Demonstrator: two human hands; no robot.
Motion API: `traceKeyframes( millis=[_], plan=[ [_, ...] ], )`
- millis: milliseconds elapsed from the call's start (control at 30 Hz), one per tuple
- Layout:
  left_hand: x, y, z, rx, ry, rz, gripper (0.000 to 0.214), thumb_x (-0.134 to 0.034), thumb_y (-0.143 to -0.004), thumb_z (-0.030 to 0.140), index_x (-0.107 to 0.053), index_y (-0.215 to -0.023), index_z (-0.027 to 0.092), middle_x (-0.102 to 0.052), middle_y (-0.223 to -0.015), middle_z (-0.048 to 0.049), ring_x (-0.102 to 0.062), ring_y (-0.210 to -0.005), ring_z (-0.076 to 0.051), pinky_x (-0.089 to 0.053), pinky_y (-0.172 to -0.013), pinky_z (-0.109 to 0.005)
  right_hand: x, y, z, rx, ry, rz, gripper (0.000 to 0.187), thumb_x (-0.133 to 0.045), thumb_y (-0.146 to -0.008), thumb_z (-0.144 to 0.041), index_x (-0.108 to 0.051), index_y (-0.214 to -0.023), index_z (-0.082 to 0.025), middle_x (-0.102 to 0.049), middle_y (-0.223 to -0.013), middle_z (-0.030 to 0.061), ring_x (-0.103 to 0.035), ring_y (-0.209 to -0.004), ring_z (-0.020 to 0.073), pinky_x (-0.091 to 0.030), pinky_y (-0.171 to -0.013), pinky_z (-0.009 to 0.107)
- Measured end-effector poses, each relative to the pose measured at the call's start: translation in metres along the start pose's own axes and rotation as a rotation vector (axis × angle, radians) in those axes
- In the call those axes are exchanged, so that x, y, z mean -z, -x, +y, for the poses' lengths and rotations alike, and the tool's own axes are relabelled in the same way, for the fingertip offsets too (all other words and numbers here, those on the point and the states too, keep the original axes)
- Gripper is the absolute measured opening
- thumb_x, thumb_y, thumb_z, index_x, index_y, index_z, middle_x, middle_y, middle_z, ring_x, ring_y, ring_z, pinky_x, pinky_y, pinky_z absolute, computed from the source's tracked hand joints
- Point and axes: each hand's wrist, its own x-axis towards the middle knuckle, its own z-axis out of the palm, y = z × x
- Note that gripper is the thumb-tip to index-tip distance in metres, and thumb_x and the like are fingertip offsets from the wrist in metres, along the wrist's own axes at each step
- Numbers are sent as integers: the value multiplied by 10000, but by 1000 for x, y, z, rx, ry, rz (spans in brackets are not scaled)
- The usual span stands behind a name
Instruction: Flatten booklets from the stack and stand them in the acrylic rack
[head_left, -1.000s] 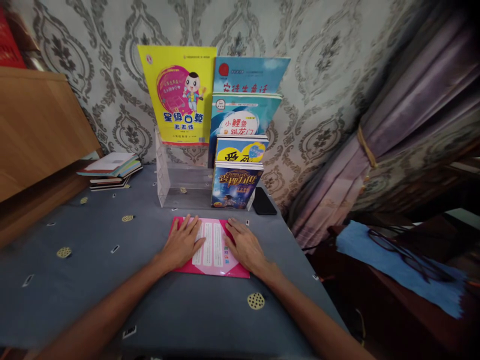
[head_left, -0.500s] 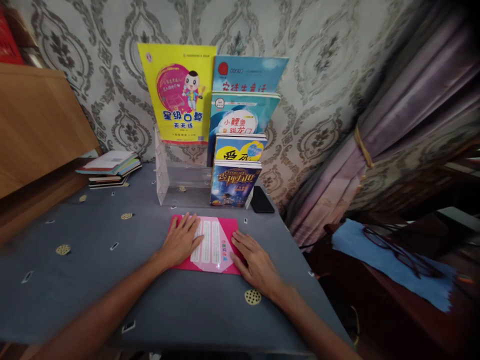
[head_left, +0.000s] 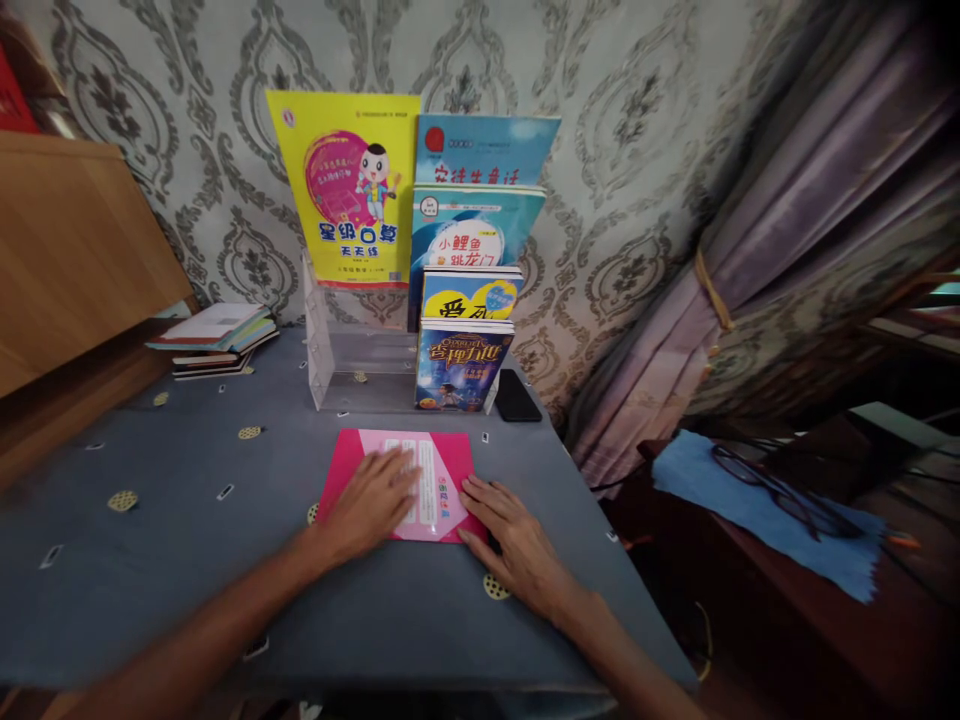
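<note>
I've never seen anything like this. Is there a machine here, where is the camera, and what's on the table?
No machine: these are a person's bare hands. Every picture comes from one camera worn on that person's head, looking forward and down. The left hand is spread over a pink booklet lying flat on the cloth-covered table; the right hand has its fingers at the booklet's right edge. Neither hand grips it. Behind stands a clear rack of books, including a tall yellow one. A black phone-like object lies beside the rack, and stacked books lie farther left.
</note>
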Motion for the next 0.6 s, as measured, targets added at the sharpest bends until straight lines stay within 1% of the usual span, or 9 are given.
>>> traceKeyframes(
  millis=[67, 133, 233, 300, 433, 600],
  plan=[
    [-2, 8, 18, -133, 29, -16, 423, -334, -1044, 299, -475, -1441, 261, -494, -1516, -82, -378, -1452, -219, -314, -1194, -493, -1, 0, 0, 0, 1, 5, 414, -579, -934, -253, -616, -1343, -202, -635, -1361, 143, -580, -1293, 283, -465, -1101, 528],
    [-3, 17, 32, -231, 35, -19, 428, -331, -1048, 273, -447, -1459, 237, -513, -1499, -91, -374, -1455, -206, -303, -1203, -486, -1, 0, 0, 1, 8, 11, 411, -576, -933, -244, -617, -1339, -200, -641, -1353, 142, -583, -1288, 283, -472, -1093, 528],
    [-1, 30, 40, -280, 4, -32, 440, -328, -1043, 219, -426, -1471, 202, -514, -1498, -97, -370, -1458, -213, -317, -1200, -480, -1, 0, 0, 4, 17, 12, 399, -579, -934, -249, -624, -1326, -188, -646, -1346, 145, -588, -1282, 285, -479, -1084, 527],
    [3, 38, 38, -270, -16, -46, 462, -331, -1030, 182, -408, -1485, 198, -502, -1508, -97, -379, -1453, -218, -331, -1194, -477, 0, 0, 0, 7, 16, 10, 403, -588, -931, -255, -623, -1327, -187, -645, -1347, 146, -588, -1281, 283, -475, -1088, 527],
    [10, 56, 26, -238, -24, -47, 507, -354, -1009, 156, -374, -1511, 219, -497, -1512, -88, -409, -1436, -208, -356, -1185, -450, -2, 1, 1, 4, 13, 20, 417, -602, -928, -269, -616, -1339, -200, -645, -1349, 141, -583, -1288, 277, -465, -1098, 524],
    [13, 82, 8, -189, -66, 25, 525, -395, -985, 127, -396, -1500, 227, -544, -1473, -76, -469, -1396, -203, -423, -1144, -415, -5, 2, 3, -5, 21, 26, 412, -602, -934, -286, -619, -1337, -206, -643, -1352, 139, -581, -1290, 281, -459, -1101, 534]
  ],
)
